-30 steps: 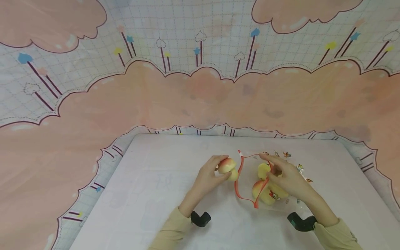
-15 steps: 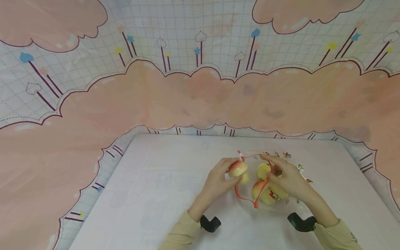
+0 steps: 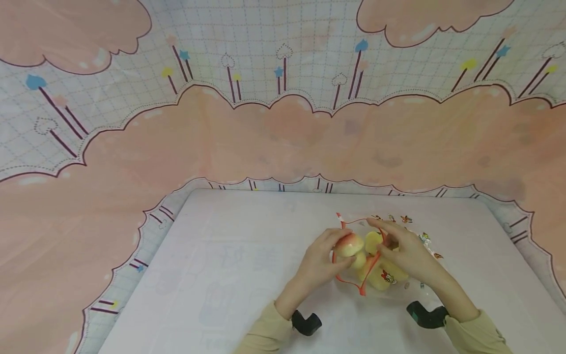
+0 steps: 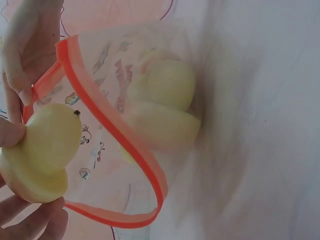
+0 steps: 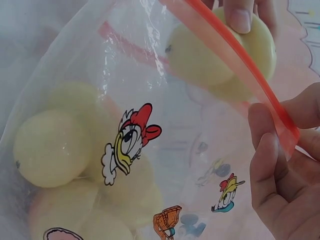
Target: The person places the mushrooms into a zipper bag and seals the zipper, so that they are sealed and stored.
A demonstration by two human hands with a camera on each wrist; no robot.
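Note:
My left hand (image 3: 315, 259) grips a mushroom-shaped piece (image 3: 349, 244), with a red-and-yellow cap and a round yellow end that has a dark tip (image 4: 77, 113). It is at the mouth of a clear plastic bag whose edge is a red-orange strip (image 4: 122, 135). My right hand (image 3: 409, 250) pinches that strip between thumb and fingers, and the bag's mouth stands wide apart. Inside the bag lie several similar yellow pieces (image 5: 52, 150), some with a red blush, partly hidden by the bag's film and by each other. Cartoon ducks (image 5: 132, 140) are printed on the film.
Bag and hands are over a white table (image 3: 199, 275). A patterned cloth (image 3: 283, 142) with clouds and candle-like shapes hangs behind and around it. Black curved wrist devices (image 3: 306, 323) sit under both forearms.
My left hand has moved right and slightly down, bringing the mushroom-shaped piece from beside the bag to its mouth. My right hand stays put, still holding the bag's edge.

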